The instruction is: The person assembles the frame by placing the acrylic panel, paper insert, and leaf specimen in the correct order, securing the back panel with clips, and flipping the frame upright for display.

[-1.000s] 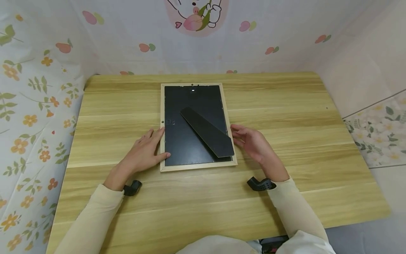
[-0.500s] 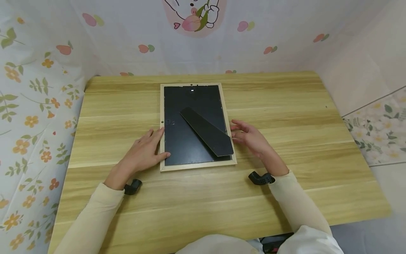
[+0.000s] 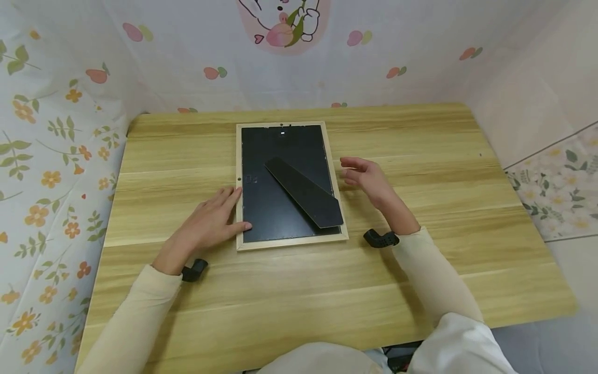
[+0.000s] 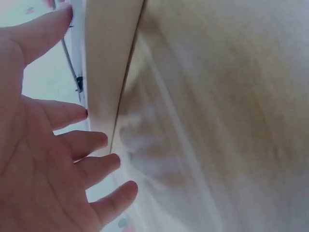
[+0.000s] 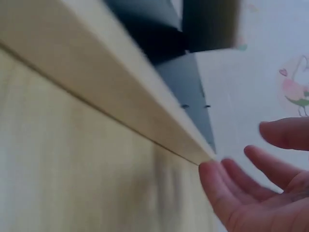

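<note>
A picture frame lies face down on the wooden table, its black back up and its pale wood rim around it. The black easel stand slants across the back, its wide end over the lower right corner. At the frame's left side my left hand rests with spread fingers, the thumb over the rim and the fingertips along the edge. My right hand is raised just off the right side, fingers loosely bent and nothing in them. The right wrist view shows those fingers near the frame's wooden edge.
The wooden table reaches well past the frame on both sides. Behind it hangs a white printed curtain, with a floral cloth at the left. Each wrist carries a small black camera.
My right hand has moved up along the frame's right side and off its edge. The left hand stays at the left edge, and the frame lies as before.
</note>
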The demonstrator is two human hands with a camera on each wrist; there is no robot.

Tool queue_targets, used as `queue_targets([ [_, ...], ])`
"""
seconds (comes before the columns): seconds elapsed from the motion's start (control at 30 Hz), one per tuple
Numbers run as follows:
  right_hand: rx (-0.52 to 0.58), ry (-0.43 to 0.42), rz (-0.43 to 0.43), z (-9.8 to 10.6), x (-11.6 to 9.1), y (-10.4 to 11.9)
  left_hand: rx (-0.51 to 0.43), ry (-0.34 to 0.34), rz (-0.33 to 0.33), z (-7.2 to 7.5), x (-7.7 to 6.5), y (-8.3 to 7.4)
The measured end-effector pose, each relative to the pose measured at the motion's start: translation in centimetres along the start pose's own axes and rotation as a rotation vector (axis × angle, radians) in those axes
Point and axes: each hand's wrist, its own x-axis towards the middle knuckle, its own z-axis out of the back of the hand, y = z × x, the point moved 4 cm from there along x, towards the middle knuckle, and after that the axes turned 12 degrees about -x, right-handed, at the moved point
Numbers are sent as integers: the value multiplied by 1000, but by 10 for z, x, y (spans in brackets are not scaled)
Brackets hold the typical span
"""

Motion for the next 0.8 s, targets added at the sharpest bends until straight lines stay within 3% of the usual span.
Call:
queue_targets([
  [0.13,41,0,57,8,8,8,6,-34,-28,7,-1,1],
  [0.37,-172,-2,130,13,16,8,29,-88,-62,16,1,3],
  [0.5,-160,7,148,10,21,6,15,-131,-86,19,2,6],
  [0.63,-155,1,143,6,25,5,-45,-223,-125,21,3,8],
  [0.7,-246,-1,169,5,27,6,-81,-262,-140,22,3,8],
  [0.8,-532,1,255,4,30,7,-91,-296,-180,22,3,4],
])
